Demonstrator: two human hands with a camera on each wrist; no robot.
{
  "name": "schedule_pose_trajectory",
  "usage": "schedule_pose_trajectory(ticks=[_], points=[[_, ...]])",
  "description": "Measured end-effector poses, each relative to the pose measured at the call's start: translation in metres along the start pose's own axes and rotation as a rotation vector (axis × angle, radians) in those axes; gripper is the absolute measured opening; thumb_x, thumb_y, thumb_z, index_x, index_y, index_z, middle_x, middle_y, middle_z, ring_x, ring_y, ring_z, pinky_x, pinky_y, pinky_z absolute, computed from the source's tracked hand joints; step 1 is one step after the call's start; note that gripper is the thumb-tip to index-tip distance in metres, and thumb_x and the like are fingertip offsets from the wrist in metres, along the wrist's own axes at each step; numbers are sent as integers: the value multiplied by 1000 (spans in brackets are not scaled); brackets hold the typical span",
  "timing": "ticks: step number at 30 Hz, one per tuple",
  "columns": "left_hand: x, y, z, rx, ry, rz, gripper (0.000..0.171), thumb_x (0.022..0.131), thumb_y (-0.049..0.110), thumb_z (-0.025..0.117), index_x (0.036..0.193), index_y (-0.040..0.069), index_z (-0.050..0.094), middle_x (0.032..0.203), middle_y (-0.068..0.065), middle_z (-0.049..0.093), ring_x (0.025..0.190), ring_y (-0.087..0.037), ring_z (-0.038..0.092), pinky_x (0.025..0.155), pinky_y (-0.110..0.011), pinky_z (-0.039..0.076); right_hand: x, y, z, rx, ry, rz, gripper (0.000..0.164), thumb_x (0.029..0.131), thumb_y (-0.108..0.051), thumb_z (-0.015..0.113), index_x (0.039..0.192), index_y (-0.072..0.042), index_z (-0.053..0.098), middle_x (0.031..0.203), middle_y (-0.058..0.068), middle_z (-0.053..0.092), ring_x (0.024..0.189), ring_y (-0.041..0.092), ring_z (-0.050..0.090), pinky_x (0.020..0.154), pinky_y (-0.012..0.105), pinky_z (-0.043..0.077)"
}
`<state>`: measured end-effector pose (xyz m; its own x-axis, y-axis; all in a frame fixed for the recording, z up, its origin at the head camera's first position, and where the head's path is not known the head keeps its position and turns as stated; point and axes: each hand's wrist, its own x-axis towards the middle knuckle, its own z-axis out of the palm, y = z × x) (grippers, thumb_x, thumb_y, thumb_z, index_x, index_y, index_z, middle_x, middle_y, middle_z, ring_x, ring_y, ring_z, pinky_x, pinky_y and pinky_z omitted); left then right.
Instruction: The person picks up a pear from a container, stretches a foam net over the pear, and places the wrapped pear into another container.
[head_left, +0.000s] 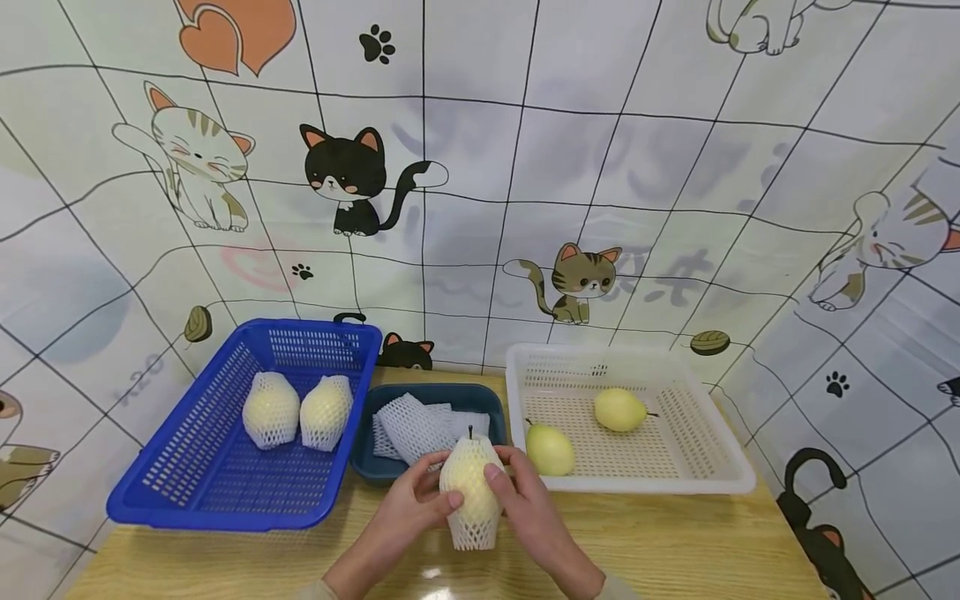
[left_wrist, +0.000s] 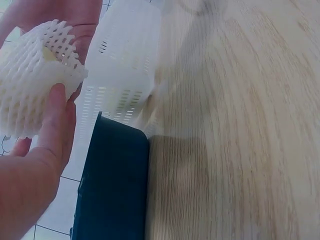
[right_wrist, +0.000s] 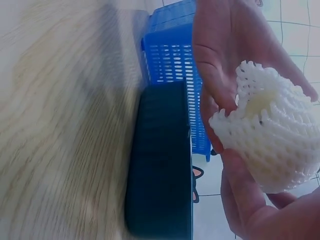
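Note:
A pear point(head_left: 471, 482) in a white foam net sleeve point(head_left: 474, 533) is held up between both hands, its stem pointing up and the sleeve's loose end hanging below. My left hand point(head_left: 414, 504) grips it from the left, thumb across its front. From the other side my right hand point(head_left: 531, 507) holds it, with the thumb on the net. In the left wrist view the net point(left_wrist: 25, 80) covers most of the fruit. The right wrist view shows the sleeve's open end point(right_wrist: 250, 95) with pale fruit inside.
Behind the hands, a dark teal basin point(head_left: 365, 458) contains several foam net sleeves point(head_left: 416, 429). At left, a blue basket point(head_left: 225, 517) holds two sleeved pears point(head_left: 272, 410). A white basket point(head_left: 652, 483) at right holds two bare pears point(head_left: 551, 450). All stand on a wooden table point(head_left: 637, 542).

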<state>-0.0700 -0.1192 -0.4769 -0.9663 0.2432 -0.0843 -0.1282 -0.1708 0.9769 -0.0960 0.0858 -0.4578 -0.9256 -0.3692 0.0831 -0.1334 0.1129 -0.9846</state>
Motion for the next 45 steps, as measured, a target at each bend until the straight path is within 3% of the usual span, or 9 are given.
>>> schedule_pose_trajectory(ticks=[8,14,18,23,29,33,38,42,45], points=[[-2,-3,-1,9,4,-6,66,101,25,67,153,1,34,147,-26,52,127,-31,58,95,-41,55,-4,3,-3,28,-28,-7,45,113,-27,40,145,4,48,140,25,52,114,27,62,87,37,57],[-4,-4,-1,-1,25,12,65,101,21,65,153,0,32,144,-25,54,123,-27,59,95,-37,52,-4,3,-7,-23,27,-54,41,113,-24,39,146,-3,52,148,20,52,126,31,58,99,36,52],[-5,-5,-5,-6,35,27,65,101,20,64,153,-3,31,141,-26,55,120,-23,59,96,-34,51,-5,1,-14,-35,67,-107,40,112,-20,38,147,-6,53,149,16,53,126,23,59,103,39,49],[-8,-2,-12,-131,15,35,63,103,16,57,153,-5,24,133,-19,57,114,-22,61,96,-35,53,-5,-2,-22,-4,60,-176,43,112,-18,33,148,-1,49,150,17,50,130,23,57,103,37,48],[-14,18,-27,-273,-26,93,56,106,16,45,153,-1,19,132,-9,56,118,-20,61,100,-39,51,-3,-6,-37,9,65,-226,44,113,-17,29,149,-1,47,152,21,47,131,29,58,104,38,49],[-17,36,-40,-249,37,144,45,107,16,40,148,6,27,131,-8,58,118,-20,61,98,-40,52,0,-8,-49,-10,90,-242,43,113,-18,29,148,-2,48,152,18,49,130,32,59,103,39,51],[-21,60,-66,-206,164,160,36,109,19,33,145,13,31,128,-1,59,117,-15,59,96,-36,51,3,-9,-59,-26,106,-256,42,113,-16,30,148,-3,49,152,17,48,131,22,59,102,35,51],[-24,78,-96,-160,269,132,28,111,25,37,139,21,32,125,4,56,113,-12,57,93,-32,50,3,-7,-63,-35,116,-274,42,111,-12,31,148,-3,50,152,15,49,131,25,59,101,37,51],[-28,88,-119,-96,347,73,30,111,29,43,136,24,28,131,0,47,111,-10,57,90,-30,51,2,-7,-65,-41,128,-270,42,111,-12,32,147,-3,51,151,12,50,131,30,59,101,39,52]])
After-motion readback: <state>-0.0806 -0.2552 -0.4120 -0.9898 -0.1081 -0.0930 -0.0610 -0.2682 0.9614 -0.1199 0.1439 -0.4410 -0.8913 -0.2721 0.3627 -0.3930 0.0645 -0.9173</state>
